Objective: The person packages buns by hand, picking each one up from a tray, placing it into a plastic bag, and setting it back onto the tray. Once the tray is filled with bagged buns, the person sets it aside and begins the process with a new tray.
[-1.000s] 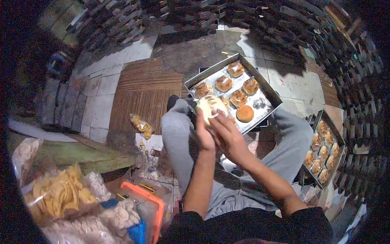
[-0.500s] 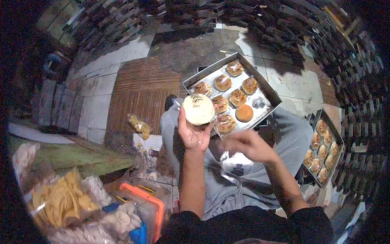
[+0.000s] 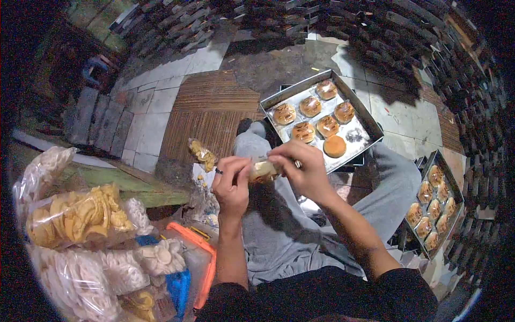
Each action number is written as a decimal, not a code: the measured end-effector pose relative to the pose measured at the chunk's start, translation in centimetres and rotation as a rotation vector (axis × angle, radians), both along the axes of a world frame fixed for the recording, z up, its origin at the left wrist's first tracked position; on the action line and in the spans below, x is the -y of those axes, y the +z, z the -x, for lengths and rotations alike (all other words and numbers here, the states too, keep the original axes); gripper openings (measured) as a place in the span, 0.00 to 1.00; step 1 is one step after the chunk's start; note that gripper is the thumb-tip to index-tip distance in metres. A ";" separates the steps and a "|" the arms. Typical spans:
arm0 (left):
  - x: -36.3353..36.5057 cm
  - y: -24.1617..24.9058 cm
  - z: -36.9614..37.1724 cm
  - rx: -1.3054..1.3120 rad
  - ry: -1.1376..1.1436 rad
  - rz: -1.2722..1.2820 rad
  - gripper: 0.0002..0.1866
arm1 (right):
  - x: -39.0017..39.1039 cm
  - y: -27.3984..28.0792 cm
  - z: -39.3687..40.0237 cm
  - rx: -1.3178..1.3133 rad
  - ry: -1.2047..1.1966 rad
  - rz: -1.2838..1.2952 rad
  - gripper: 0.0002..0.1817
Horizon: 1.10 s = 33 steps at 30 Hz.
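Between my two hands is a round bun, pale with some brown on its lower side and what looks like clear plastic around it. My left hand grips its left end, thumb and fingers closed. On the other end, my right hand pinches with closed fingers, and a small end of wrapper seems to stick out there. Just beyond the hands, a metal tray holds several browned buns in clear wrappers. One smooth orange-brown bun in that tray appears unwrapped.
A second tray of wrapped buns stands at the right. Plastic bags of yellow pieces and white pieces lie at the lower left, beside an orange-rimmed container. A small bag sits left of my knee.
The bun has turned from face-on to nearly edge-on and sits lower. My right hand has come up from below the tray to grip it. My view has shifted slightly left.
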<state>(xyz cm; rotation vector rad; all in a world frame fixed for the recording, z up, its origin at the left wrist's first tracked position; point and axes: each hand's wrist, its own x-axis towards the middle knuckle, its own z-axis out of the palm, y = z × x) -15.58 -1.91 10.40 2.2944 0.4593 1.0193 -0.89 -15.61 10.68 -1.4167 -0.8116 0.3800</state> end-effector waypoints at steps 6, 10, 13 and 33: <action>0.0 -1.4 0.5 0.180 -0.026 0.761 0.01 | 1.5 -2.2 -2.1 -0.153 -0.068 -0.002 0.04; -0.8 -2.1 -0.6 0.278 -0.014 0.529 0.03 | 2.1 -0.4 -2.9 -0.352 -0.011 0.146 0.08; -2.0 -0.4 -3.6 0.201 -0.009 0.361 0.07 | -0.9 1.5 -5.0 -0.198 -0.031 0.144 0.10; 7.7 -5.3 -1.0 -0.389 -0.207 0.135 0.26 | 3.5 -12.3 -0.1 -1.150 0.010 -0.131 0.27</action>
